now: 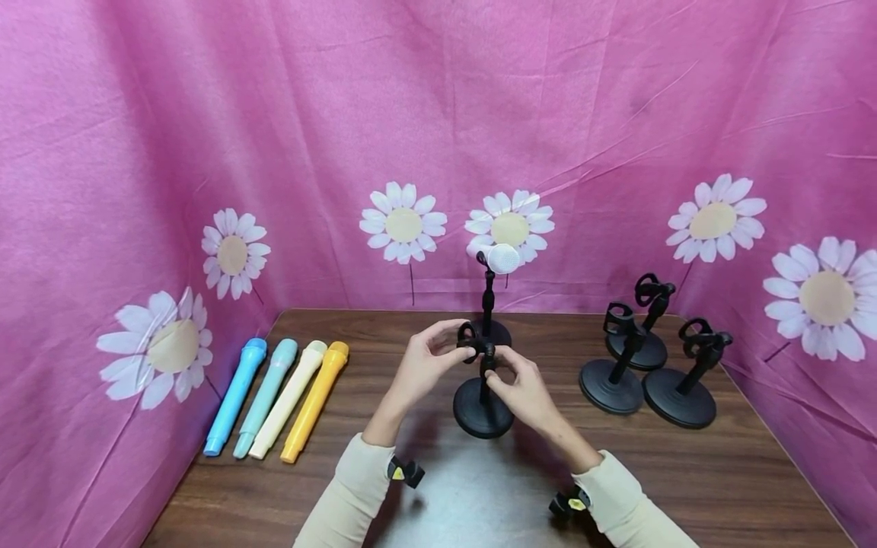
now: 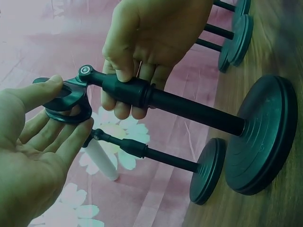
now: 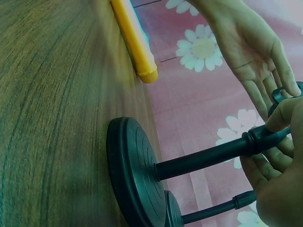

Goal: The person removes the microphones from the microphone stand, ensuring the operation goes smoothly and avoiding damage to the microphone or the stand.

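A black microphone stand [image 1: 483,409] with a round base stands upright on the table in front of me. My left hand [image 1: 426,361] pinches the ring-shaped clip [image 2: 71,101] at its top between thumb and fingers. Around the thick collar [image 2: 127,91] of the pole, just below the clip joint, my right hand [image 1: 524,387] curls its thumb and fingers. The clip holds no microphone. Directly behind, a second black stand [image 1: 488,301] carries a white microphone [image 1: 503,259] in its clip.
Blue [image 1: 235,397], teal [image 1: 266,399], cream [image 1: 288,399] and yellow [image 1: 315,402] microphones lie side by side at the left. Three black stands [image 1: 680,397] with vacant clips stand grouped at the right. A pink flowered cloth [image 1: 438,114] hangs behind and at both sides.
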Demonstrator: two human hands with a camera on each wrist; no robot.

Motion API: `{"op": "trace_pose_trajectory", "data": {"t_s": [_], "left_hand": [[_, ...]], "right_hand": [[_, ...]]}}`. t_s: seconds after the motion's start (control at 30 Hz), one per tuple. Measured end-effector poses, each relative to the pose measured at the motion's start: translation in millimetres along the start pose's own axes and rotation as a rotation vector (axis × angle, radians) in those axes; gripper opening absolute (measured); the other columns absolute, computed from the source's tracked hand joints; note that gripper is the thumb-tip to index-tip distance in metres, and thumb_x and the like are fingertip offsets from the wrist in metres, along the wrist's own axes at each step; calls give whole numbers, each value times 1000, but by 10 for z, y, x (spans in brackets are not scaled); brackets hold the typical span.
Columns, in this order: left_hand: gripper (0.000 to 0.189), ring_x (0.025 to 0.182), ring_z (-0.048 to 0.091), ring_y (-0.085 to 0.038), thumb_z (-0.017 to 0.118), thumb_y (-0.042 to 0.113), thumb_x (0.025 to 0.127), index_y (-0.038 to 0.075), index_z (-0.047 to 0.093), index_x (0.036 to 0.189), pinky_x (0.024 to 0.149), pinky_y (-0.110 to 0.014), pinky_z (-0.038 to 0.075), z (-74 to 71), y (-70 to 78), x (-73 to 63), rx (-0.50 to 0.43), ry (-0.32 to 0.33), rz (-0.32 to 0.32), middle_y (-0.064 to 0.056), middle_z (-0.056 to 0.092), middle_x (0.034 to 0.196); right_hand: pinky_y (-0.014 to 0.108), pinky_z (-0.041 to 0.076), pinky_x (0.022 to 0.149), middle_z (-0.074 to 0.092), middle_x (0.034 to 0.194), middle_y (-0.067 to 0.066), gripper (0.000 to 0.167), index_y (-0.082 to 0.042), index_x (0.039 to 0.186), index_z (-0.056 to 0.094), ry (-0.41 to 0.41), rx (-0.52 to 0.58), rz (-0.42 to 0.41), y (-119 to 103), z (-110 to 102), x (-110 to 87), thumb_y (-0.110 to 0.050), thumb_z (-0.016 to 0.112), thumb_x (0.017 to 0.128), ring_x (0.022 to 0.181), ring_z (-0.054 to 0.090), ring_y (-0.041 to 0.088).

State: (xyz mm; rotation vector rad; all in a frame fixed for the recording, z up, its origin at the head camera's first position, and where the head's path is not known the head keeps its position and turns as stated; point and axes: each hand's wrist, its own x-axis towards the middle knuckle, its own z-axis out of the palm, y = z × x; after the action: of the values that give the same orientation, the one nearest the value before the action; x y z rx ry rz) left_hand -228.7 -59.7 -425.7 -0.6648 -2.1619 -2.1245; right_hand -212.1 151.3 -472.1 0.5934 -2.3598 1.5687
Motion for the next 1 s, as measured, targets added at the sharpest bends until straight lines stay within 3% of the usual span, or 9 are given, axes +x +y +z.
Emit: {"op": "trace_pose_trajectory", "data": {"t_s": [0.23, 0.53, 0.73, 0.87, 1.0], "left_hand": [[42, 116, 71, -14, 79, 0, 94, 4, 70, 135, 99, -28, 60, 16, -5, -15, -9, 19, -1, -18, 75, 123], [44, 114, 71, -11, 81, 0, 92, 2, 69, 135, 98, -27, 61, 20, -14, 1, -11, 17, 26, -19, 75, 123], [44, 114, 71, -12, 81, 0, 91, 3, 70, 133, 98, -28, 61, 27, -11, 10, -25, 18, 7, -21, 75, 123], [42, 113, 71, -12, 81, 0, 92, 3, 70, 133, 98, -27, 61, 27, -17, 10, -27, 18, 5, -21, 74, 122], [42, 114, 71, -12, 81, 1, 92, 4, 70, 132, 99, -27, 60, 23, -26, 10, -8, 19, 8, -19, 75, 122]], "right_hand": [[49, 60, 96, 77, 115, 8, 33, -7, 126, 70, -29, 32, -17, 8, -10, -27, 7, 68, 96, 108, 70, 13], [36, 60, 95, 76, 114, 8, 37, -12, 128, 68, 9, 35, 32, 5, -16, -33, -9, 83, 94, 106, 72, 18], [45, 56, 107, 74, 129, 16, 43, -9, 139, 64, -47, 13, 15, 19, -19, -39, 4, 69, 98, 121, 69, 25], [47, 59, 101, 77, 122, 11, 36, -9, 131, 68, -24, 5, -4, 32, -7, -40, 2, 71, 97, 116, 71, 22], [37, 62, 92, 78, 112, 6, 33, -13, 122, 67, 23, -2, 44, 43, -3, -33, -11, 83, 93, 107, 72, 17]]}}
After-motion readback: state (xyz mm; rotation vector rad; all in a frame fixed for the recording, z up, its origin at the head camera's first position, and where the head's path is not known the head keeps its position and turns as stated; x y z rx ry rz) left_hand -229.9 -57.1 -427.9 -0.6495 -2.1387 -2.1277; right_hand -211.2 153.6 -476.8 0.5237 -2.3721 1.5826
